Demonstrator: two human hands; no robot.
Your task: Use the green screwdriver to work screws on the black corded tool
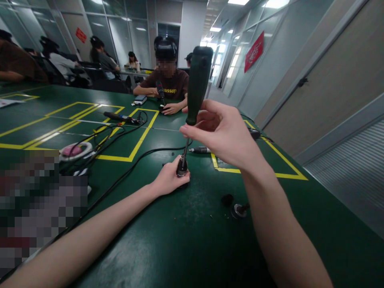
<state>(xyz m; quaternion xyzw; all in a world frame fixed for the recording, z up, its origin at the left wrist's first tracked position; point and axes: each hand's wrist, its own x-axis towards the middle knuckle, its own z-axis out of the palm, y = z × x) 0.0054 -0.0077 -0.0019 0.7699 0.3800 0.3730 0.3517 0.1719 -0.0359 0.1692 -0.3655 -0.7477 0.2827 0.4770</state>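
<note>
My right hand (223, 134) is closed round the lower end of a dark green screwdriver handle (198, 82), with the fingers and thumb on opposite sides. The screwdriver stands nearly upright, leaning slightly right at the top. Its thin shaft runs down to a small black cylindrical part (181, 167) with a silver band; whether the tip is inside a screw head is hidden. Around that part, close to the tabletop, my left hand (168, 177) is wrapped. A round metal-rimmed piece (239, 211) and a small black piece (227, 199) lie beside my right forearm.
A grey-tipped tool (200, 149) lies just beyond my hands. A black cable (132, 170) crosses the green table (192, 248) on the left, near a tape roll (87, 152) and a dark handled tool (115, 117). Opposite sits a co-worker (171, 82) holding a power screwdriver (160, 90).
</note>
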